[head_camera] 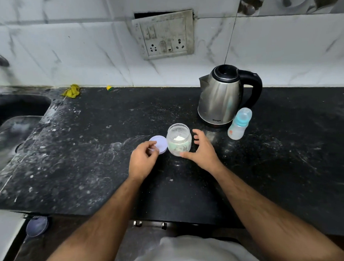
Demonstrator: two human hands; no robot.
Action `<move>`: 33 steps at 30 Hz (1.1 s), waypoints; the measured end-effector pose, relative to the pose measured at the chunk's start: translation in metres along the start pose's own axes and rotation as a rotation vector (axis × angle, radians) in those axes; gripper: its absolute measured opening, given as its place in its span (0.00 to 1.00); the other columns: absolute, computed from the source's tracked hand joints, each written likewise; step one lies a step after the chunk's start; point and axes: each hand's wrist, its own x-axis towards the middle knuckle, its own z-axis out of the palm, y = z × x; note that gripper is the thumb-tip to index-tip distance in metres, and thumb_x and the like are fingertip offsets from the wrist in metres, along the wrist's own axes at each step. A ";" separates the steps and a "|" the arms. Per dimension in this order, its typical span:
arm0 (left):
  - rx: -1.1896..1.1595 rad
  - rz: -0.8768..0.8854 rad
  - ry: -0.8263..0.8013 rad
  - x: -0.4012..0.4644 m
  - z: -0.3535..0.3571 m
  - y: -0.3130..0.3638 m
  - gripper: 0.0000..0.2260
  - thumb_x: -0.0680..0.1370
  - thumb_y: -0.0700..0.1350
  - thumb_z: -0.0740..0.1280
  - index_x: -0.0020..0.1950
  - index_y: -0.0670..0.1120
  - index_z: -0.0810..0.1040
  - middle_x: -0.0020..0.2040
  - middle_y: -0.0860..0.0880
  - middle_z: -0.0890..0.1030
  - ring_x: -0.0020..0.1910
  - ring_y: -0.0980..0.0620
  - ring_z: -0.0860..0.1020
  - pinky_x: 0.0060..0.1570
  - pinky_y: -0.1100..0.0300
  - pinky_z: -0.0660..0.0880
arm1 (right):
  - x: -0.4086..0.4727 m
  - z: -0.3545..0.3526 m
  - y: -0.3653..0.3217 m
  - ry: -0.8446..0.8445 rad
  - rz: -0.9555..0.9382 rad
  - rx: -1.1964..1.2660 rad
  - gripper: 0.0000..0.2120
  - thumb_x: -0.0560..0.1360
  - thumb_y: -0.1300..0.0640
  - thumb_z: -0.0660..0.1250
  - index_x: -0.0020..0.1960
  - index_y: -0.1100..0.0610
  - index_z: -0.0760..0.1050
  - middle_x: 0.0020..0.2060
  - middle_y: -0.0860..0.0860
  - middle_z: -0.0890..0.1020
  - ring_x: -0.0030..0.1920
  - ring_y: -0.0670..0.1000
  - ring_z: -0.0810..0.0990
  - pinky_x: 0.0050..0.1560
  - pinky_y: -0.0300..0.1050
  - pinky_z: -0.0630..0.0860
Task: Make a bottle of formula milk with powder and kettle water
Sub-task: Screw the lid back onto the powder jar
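The open jar [179,142] of powder stands on the surface [89,153] between the hands. Right hand [202,148]: fingers spread, beside the jar. Left hand [143,161]: fingers curled over the lid [159,143]. Kettle [221,98] and bottle [239,124] stand beyond the right hand.

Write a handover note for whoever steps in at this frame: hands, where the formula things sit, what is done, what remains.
Left hand: loosely curled over the round lilac lid lying on the black stone counter; grip unclear.
Right hand: open, fingers spread around the clear plastic powder jar, not gripping.
Steel kettle with black handle stands behind, lid shut; capped baby bottle with blue collar upright beside it.
Done: jar opened.
Left: uncap bottle, add powder, pour water, close, mix.
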 end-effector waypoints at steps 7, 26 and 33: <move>0.483 0.082 -0.356 0.054 -0.007 0.011 0.39 0.69 0.52 0.75 0.77 0.51 0.63 0.77 0.51 0.63 0.75 0.48 0.61 0.71 0.41 0.62 | 0.014 0.008 -0.014 -0.097 0.018 -0.026 0.59 0.61 0.52 0.83 0.80 0.52 0.50 0.76 0.50 0.65 0.75 0.51 0.64 0.70 0.45 0.62; -0.063 -0.112 -0.202 0.055 0.022 0.035 0.32 0.64 0.62 0.70 0.66 0.51 0.76 0.59 0.49 0.80 0.58 0.50 0.78 0.61 0.53 0.73 | -0.021 -0.007 -0.007 0.000 0.044 0.101 0.42 0.58 0.50 0.80 0.68 0.48 0.65 0.57 0.43 0.79 0.57 0.45 0.78 0.58 0.43 0.75; -0.582 -0.302 -0.265 0.052 0.026 0.083 0.14 0.77 0.59 0.65 0.51 0.49 0.76 0.51 0.50 0.80 0.48 0.53 0.78 0.49 0.55 0.74 | -0.038 -0.014 0.003 -0.016 0.096 0.300 0.39 0.57 0.43 0.78 0.64 0.46 0.66 0.57 0.45 0.81 0.58 0.44 0.81 0.64 0.53 0.77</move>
